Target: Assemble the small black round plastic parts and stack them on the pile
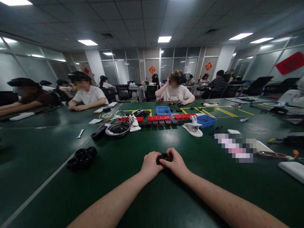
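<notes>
Both my hands are closed around a small black round part with a hollow in its top (164,156), held low over the green table in front of me. My left hand (152,163) grips its left side. My right hand (175,161) wraps its right side, the thumb lying across the front. The fingers cover much of the part, so its exact kind does not show. To the left, several similar black round parts (83,157) sit in a close cluster on the table.
Farther left lies a wrench (80,134). Ahead stand a metal bowl (118,129), red socket strips (159,117), blue bins (163,110) and a white clip base (193,126). At right are a white slab (292,171) and wires. Other people sit across the table.
</notes>
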A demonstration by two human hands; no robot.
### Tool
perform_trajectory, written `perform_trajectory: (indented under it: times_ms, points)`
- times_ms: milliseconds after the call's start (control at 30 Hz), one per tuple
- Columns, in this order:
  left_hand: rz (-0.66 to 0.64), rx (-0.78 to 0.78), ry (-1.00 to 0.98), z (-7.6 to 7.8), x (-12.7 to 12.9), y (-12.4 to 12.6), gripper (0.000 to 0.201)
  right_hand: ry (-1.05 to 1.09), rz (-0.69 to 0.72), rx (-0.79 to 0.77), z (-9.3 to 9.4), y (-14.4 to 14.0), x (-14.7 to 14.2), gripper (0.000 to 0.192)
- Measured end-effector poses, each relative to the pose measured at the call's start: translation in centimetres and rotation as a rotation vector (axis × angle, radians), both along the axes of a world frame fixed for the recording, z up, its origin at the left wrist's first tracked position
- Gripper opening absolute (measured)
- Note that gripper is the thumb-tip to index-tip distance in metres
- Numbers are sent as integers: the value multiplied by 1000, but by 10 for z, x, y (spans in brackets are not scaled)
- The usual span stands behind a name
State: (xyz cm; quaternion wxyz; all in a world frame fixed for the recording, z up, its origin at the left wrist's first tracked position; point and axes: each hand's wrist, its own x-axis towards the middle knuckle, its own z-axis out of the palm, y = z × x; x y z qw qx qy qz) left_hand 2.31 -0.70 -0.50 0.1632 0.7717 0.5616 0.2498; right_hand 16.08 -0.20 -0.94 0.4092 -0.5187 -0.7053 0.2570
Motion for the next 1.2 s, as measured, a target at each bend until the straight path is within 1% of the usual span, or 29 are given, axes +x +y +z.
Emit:
perform_trajectory:
  times_ms: [133, 200, 267, 433, 533, 667, 733, 800, 900, 1000, 1100, 1200]
  points:
    - [-60, -9, -16, -1, 0, 5, 27, 4, 6, 16, -3, 2, 1, 26]
    - [-102, -20, -19, -1, -2, 7, 26, -6, 44, 19, -1, 2, 4, 24]
    - [-153, -32, -18, 0, -6, 10, 27, -20, 129, 16, 2, 3, 10, 24]
    - [-281, -57, -5, 4, -16, 14, 34, -46, 466, -77, 15, 7, 23, 32]
    - [-314, -58, 5, 4, -19, 13, 36, -54, 554, -63, 16, 8, 27, 34]
    - [-297, -25, 25, 2, -19, 8, 42, -71, 599, -100, 10, 9, 28, 38]
    - [-267, 8, 38, 1, -17, 5, 41, -62, 574, -118, 6, 8, 28, 45]
    - [-239, 41, 49, 1, -16, 3, 40, -8, 512, -113, 2, 7, 26, 51]
    - [-199, 80, 57, 1, -14, 1, 45, 82, 360, -77, -2, 5, 22, 50]
    - [-156, 94, 72, 1, -14, 1, 51, 78, 193, -44, -5, 1, 13, 48]
    - [-154, 91, 103, 2, -14, 1, 44, 14, 104, -4, -6, -3, 4, 46]
    - [-170, 90, 118, 3, -14, 1, 32, -55, 55, 42, -5, -7, -2, 36]
